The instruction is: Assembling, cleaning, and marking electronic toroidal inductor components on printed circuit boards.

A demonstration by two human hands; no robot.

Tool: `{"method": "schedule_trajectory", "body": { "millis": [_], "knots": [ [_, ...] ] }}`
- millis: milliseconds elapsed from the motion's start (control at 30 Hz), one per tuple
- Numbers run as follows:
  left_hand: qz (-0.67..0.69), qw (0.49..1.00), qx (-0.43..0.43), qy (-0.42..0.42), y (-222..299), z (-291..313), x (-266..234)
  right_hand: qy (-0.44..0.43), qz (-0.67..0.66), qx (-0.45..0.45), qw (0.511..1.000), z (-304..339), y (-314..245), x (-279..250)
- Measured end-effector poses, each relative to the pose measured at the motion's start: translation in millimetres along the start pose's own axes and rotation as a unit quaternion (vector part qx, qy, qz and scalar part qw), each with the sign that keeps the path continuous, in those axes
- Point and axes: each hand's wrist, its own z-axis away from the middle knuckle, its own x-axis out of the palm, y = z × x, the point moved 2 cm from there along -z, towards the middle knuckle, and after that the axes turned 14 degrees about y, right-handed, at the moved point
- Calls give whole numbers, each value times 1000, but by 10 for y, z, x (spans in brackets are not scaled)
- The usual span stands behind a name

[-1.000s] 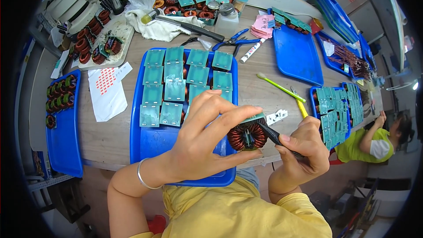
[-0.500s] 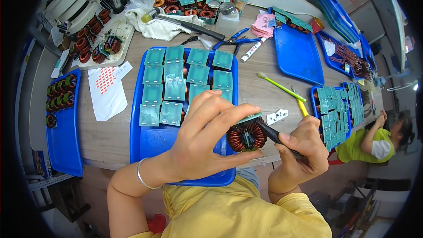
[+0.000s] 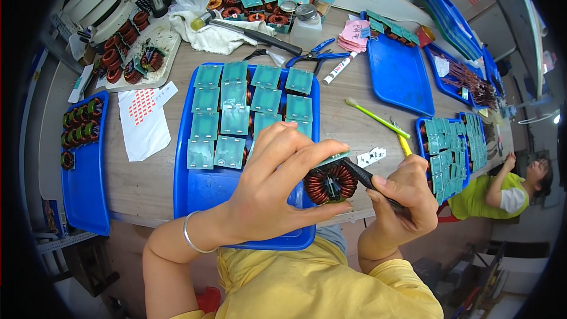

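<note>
A copper-wound toroidal coil point(image 3: 331, 184) with a small green circuit board point(image 3: 332, 159) along its top is held upright between the fingers and thumb of my left hand point(image 3: 277, 183). My right hand point(image 3: 407, 195) closes round a black tapered tool point(image 3: 361, 175); whether it is tweezers or a brush I cannot make out. The tool's far end touches or nearly touches the coil's upper right side, just under the board. Below my left hand lies a blue tray point(image 3: 204, 192) with rows of green-board coils point(image 3: 234, 119), partly hidden by that hand.
Beyond the tray lie blue-handled pliers point(image 3: 319, 55), a white marker point(image 3: 340, 68) and a hammer-like tool point(image 3: 254, 35) on a cloth. A green brush point(image 3: 378, 117) lies to the right, near another blue tray point(image 3: 401, 77). At far right, a person point(image 3: 502, 192) sits.
Almost nothing differs. The black tool and my right hand have shifted very slightly; the coil stays in my left hand.
</note>
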Motion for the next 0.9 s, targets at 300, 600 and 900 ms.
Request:
{"method": "schedule_trajectory", "body": {
  "millis": [300,600,900],
  "knots": [
    [-12,999,-27,-13,-8,-8,0,-64,-16,-42,997,-17,-23,-27],
    [134,983,-127,-23,-104,7,12,92,-135,176,971,174,238,-50],
    [289,940,-179,-30,-52,-1,16,-31,-191,128,973,68,237,81]
  ]
}}
